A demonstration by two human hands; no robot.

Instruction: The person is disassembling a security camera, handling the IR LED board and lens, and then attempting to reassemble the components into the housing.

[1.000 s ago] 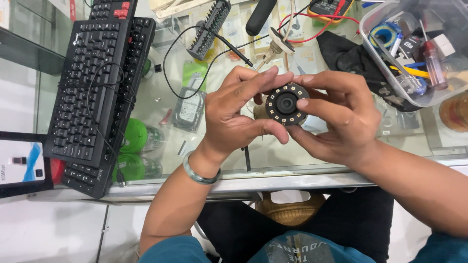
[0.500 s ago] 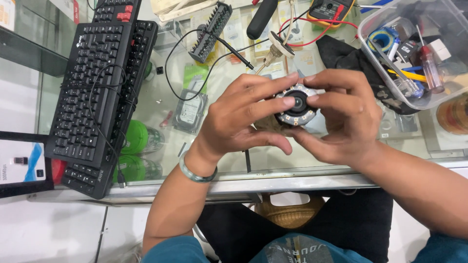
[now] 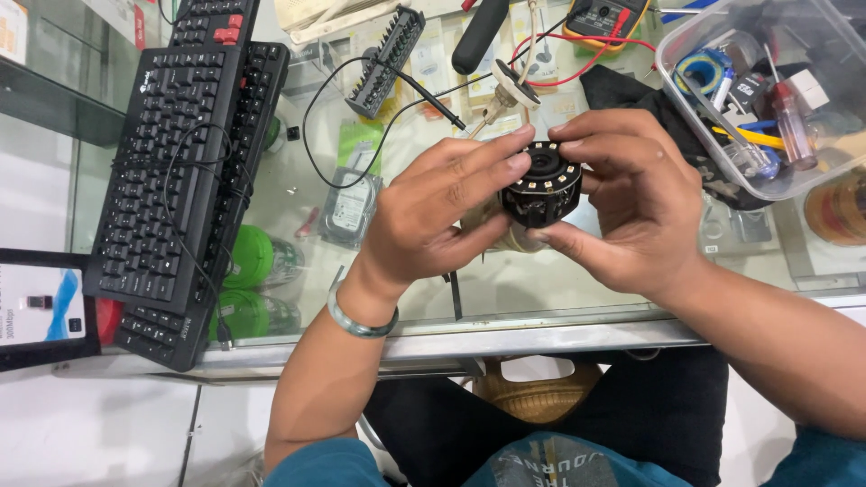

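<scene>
Head view: small round black camera module [image 3: 541,188] held up between both hands above the glass desk [image 3: 577,298].
Left hand [image 3: 433,216] and right hand [image 3: 631,203] grasping the module from opposite sides, fingers [image 3: 492,162] curled around its ring of lights. Black keyboard [image 3: 185,153] lying to the left, clear plastic box [image 3: 794,180] of small tools at upper right.
</scene>
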